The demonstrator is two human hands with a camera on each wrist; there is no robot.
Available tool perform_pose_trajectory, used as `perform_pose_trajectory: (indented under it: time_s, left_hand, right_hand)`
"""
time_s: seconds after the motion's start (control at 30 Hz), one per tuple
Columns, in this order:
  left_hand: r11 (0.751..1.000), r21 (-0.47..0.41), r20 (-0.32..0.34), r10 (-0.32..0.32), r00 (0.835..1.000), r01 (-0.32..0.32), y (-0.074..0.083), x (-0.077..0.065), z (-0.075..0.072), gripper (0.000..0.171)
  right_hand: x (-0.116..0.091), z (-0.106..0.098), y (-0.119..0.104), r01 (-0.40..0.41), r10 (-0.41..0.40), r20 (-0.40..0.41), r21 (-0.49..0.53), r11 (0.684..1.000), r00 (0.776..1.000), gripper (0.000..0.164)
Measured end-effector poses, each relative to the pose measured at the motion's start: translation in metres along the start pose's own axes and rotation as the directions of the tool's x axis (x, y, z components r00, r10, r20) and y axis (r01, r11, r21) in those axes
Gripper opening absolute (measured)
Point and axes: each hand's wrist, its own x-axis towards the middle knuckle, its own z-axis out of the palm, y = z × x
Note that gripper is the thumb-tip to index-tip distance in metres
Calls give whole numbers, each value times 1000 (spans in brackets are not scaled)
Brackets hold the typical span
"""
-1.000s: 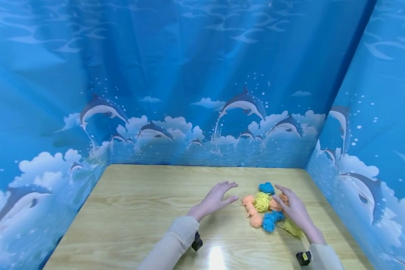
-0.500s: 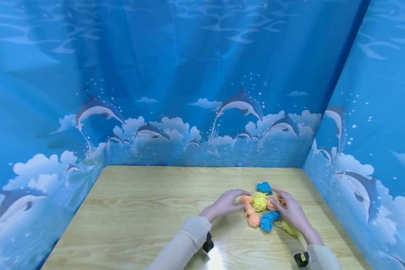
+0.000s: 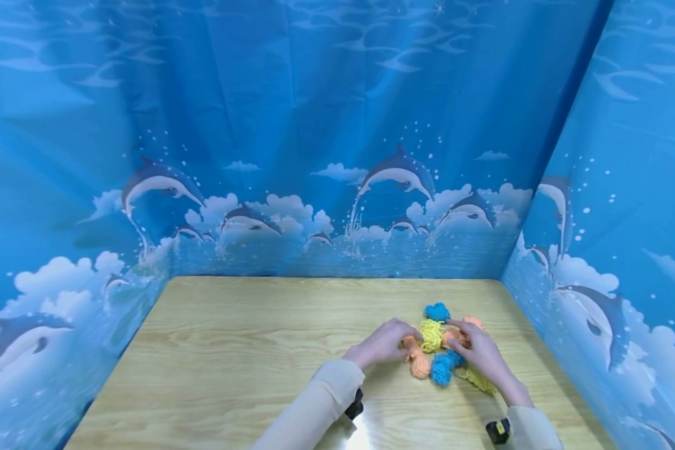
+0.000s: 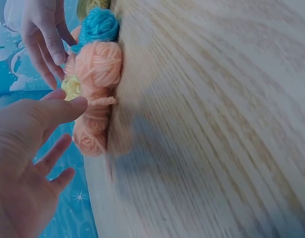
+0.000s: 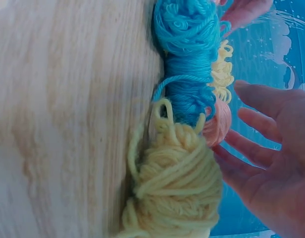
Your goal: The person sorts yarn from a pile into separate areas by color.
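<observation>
My left hand (image 3: 385, 344) is at the far end of a peach yarn skein (image 3: 419, 362) on the left of a yarn cluster. In the left wrist view its thumb overlaps this skein, the other fingers spread loosely beyond. My right hand (image 3: 484, 357) reaches over the cluster from the right, thumb and fingers either side of an orange-peach skein (image 3: 452, 337). Its fingers look relaxed and spread in the right wrist view. Bright yellow yarn (image 3: 430, 336) lies between the hands. A blue skein (image 3: 442, 369) lies in front, partly hidden beside the right hand.
Another blue bundle (image 3: 437, 311) lies at the back of the cluster. Olive-yellow yarn (image 5: 177, 183) sits under the right wrist, and more peach yarn (image 3: 475, 322) shows behind the right hand. The wooden table (image 3: 247, 350) meets a dolphin-print curtain (image 3: 292, 156) at its back.
My left hand has moved right, from apart over the table to the peach skein, its fingers bending more. My right hand has shifted slightly left and lower over the orange-peach yarn.
</observation>
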Motion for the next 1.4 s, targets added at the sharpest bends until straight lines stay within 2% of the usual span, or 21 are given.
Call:
perform_pose_trajectory:
  time_s: [0.2,0.37,0.6,0.8,1.03,1.23,1.4]
  left_hand:
    - [995,101,12,18,1000,-19,-3,0,5,31]
    - [980,197,-1,17,1000,-16,-4,-1,6,30]
    - [973,232,16,13,1000,-16,-3,-4,1,30]
    - [988,150,8,42,999,-43,-6,-5,0,26]
    - [1000,5,22,16,1000,-16,-8,-8,2,20]
    - [996,-86,-6,8,1000,-9,-14,-11,4,24]
    - [976,-215,-46,-22,999,12,-19,-15,-1,27]
  right_hand:
    - [1,1,1,-12,12,16,-6,1000,1000,46]
    - [5,5,4,-22,22,17,-13,1000,1000,42]
    - [7,7,7,-56,56,12,-13,998,998,40]
    - [8,6,7,-70,70,12,-10,997,997,38]
    - [9,6,7,-73,73,5,2,997,997,36]
    - [10,8,6,-77,77,-6,-14,997,997,35]
    - [8,7,7,-82,82,-4,-11,997,997,34]
